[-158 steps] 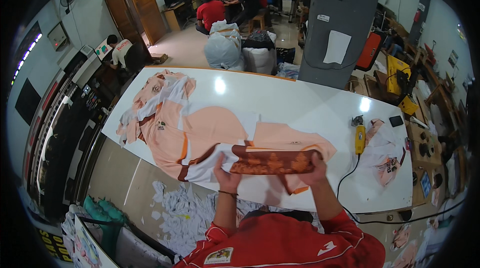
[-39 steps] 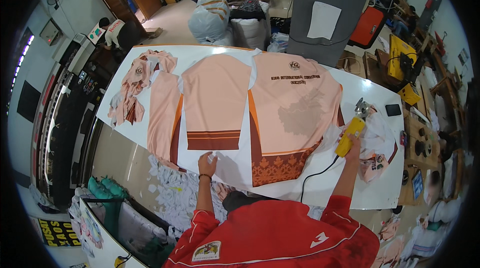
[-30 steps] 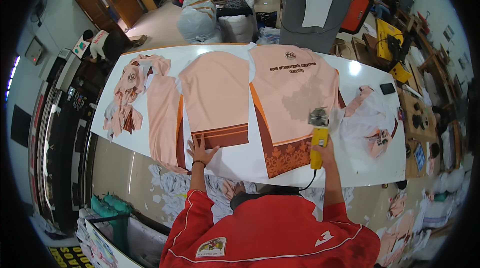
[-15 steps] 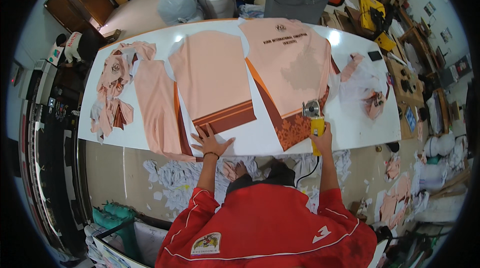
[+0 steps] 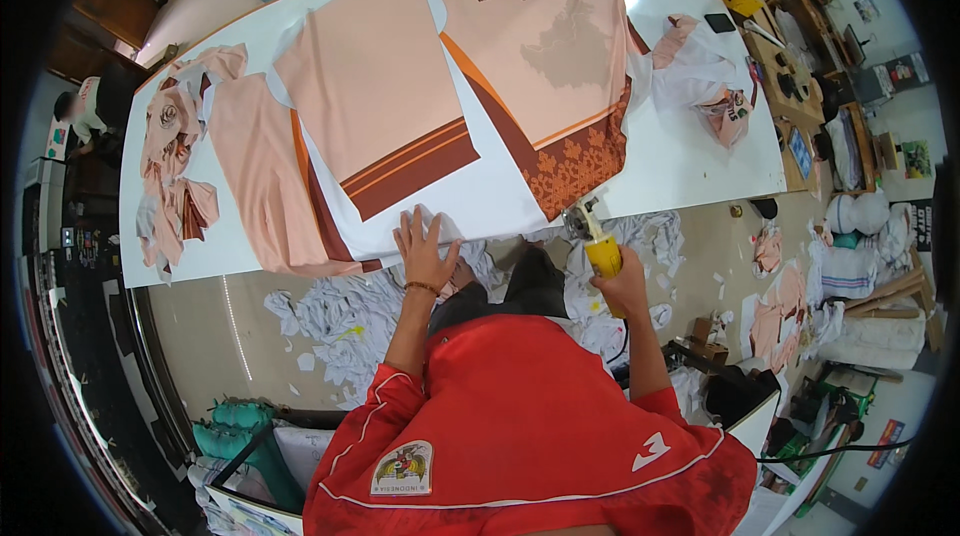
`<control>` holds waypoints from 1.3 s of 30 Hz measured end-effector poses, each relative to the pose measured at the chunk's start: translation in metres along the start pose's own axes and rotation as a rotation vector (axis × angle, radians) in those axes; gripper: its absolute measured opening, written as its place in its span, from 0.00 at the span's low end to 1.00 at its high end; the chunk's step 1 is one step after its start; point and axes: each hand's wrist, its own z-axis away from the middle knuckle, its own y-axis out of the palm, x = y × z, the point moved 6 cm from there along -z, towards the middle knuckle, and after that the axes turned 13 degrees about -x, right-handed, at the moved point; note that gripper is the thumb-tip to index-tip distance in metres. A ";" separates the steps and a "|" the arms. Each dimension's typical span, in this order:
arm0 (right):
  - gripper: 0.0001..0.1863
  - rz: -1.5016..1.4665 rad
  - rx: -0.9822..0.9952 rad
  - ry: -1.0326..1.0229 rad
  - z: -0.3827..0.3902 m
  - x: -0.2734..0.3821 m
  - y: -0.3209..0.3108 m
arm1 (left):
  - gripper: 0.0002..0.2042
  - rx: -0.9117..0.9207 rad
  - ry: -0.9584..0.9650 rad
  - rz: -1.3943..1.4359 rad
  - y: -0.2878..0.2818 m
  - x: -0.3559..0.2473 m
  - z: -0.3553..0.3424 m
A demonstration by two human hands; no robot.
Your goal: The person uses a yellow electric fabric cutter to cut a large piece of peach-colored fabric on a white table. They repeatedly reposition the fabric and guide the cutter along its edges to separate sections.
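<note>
My right hand (image 5: 624,286) grips the yellow handle of an electric rotary cloth cutter (image 5: 604,256). Its metal blade head is at the table's front edge, by the lower corner of a peach printed fabric panel (image 5: 500,36) with a brown leaf-patterned hem. My left hand (image 5: 422,254) lies with fingers spread on the white cloth margin (image 5: 490,198), just below a second peach panel (image 5: 380,86) with a brown striped band. A long peach piece (image 5: 257,176) with a brown and orange edge lies farther left.
The white table (image 5: 690,176) curves across the view. Crumpled peach offcuts (image 5: 180,166) lie at its left end, white and peach scraps (image 5: 700,76) and a dark phone (image 5: 718,23) at its right. White cloth scraps (image 5: 345,326) cover the floor below. A person (image 5: 85,108) is at far left.
The cutter has moved toward me and left, from the panel's right side to its lower corner at the table edge. My left hand has slid nearer me. The view has shifted too.
</note>
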 end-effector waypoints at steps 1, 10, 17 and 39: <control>0.40 -0.005 -0.009 0.005 0.010 0.000 -0.003 | 0.30 -0.017 0.039 0.031 0.000 -0.005 0.004; 0.39 0.071 0.021 -0.113 0.027 0.016 0.002 | 0.18 -0.149 0.185 0.274 -0.007 -0.024 -0.001; 0.36 0.182 0.078 -0.131 0.016 0.045 0.000 | 0.18 -0.057 0.163 0.284 0.000 -0.014 -0.003; 0.36 0.151 0.143 -0.072 0.010 0.060 -0.003 | 0.20 -0.014 0.149 0.292 -0.008 -0.014 -0.004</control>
